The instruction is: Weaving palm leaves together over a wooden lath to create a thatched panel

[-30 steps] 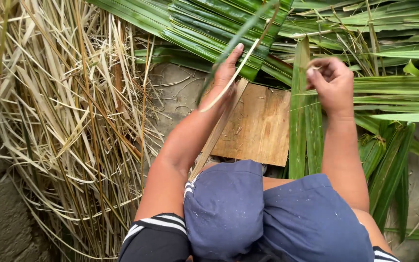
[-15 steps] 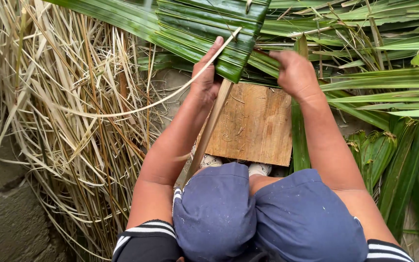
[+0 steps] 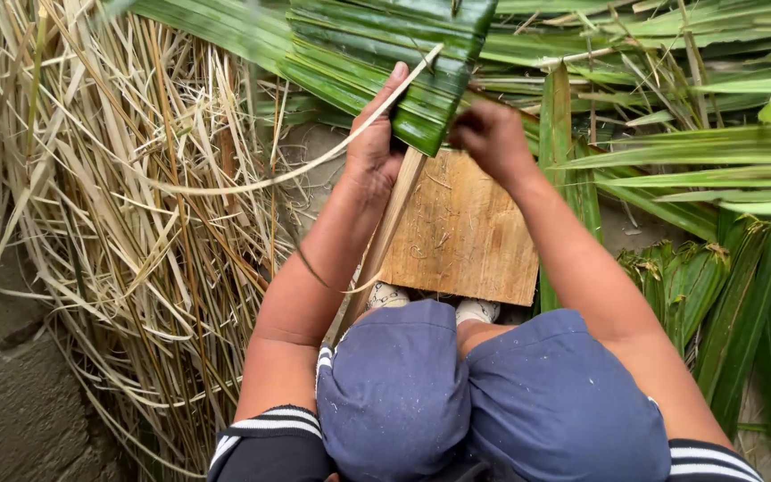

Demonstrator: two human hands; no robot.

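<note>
Pale leaf midrib strip pulled from folded green palm leaves

Pale, thin midrib strip (image 3: 314, 165) pinched in left hand (image 3: 375, 147), curving away over dry straw-coloured leaf pile (image 3: 118, 223). Right hand (image 3: 491, 136) clenched on edge of folded green palm-leaf bundle (image 3: 394, 54). Below both hands, flat brown wooden board (image 3: 466, 236) on the ground.

Green palm leaves (image 3: 385, 54), pale tan dried strips (image 3: 127, 223), apparently brown wooden board (image 3: 466, 232).
</note>
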